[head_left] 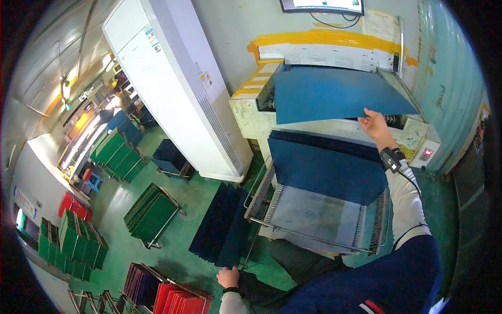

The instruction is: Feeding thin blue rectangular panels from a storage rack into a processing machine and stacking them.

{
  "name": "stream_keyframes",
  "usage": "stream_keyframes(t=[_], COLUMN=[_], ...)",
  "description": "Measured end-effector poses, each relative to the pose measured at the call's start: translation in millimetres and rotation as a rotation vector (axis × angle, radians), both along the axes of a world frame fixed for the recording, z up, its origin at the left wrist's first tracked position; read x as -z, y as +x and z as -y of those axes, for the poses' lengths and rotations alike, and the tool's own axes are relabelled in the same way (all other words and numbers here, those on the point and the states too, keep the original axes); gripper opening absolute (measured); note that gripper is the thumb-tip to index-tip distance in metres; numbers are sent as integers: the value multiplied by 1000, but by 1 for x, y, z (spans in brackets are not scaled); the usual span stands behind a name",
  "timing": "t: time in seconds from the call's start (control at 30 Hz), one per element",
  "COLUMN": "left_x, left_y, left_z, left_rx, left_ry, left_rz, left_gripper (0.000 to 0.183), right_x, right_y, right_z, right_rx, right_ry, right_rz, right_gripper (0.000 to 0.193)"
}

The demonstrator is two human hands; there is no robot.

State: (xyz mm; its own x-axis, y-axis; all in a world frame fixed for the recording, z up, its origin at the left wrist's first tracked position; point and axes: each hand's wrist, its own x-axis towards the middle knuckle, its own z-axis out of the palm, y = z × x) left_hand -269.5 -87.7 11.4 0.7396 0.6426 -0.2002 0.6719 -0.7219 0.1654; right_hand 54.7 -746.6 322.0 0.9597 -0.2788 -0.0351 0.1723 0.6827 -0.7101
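Observation:
My right hand [372, 124] pinches the near edge of a flat blue panel [334, 94]. That panel lies across the rollers of a cream-coloured machine [251, 112] against the wall. Closed beside the lower end of a stack of dark blue panels [217, 225] is my left hand [228, 277]; whether its fingers grip a panel edge or the stand cannot be made out. In front of the machine, more dark blue panels [327, 167] stand in a slotted metal rack [308, 235], leaning at its far side.
A tall white cabinet-like unit [172, 83] rises left of the machine. Green panels [151, 214] stand in a rack on the floor, with red panels [180, 301] in the lower left. A screen [324, 5] hangs above. Far off, a person [125, 99] is at a lit bench.

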Motion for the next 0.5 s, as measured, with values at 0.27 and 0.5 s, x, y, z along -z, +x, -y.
stream_keyframes(t=[0.27,0.5], left_x=[0,-1], left_y=[2,6], left_z=[3,6], left_rx=[13,44], left_ry=[40,69], left_rz=[28,-16], left_gripper=[41,41], right_x=[44,55], right_y=[42,51], right_z=[-25,-25], right_rx=[88,-160], right_ry=[45,-100], right_rz=[-124,-219], right_gripper=[18,29])
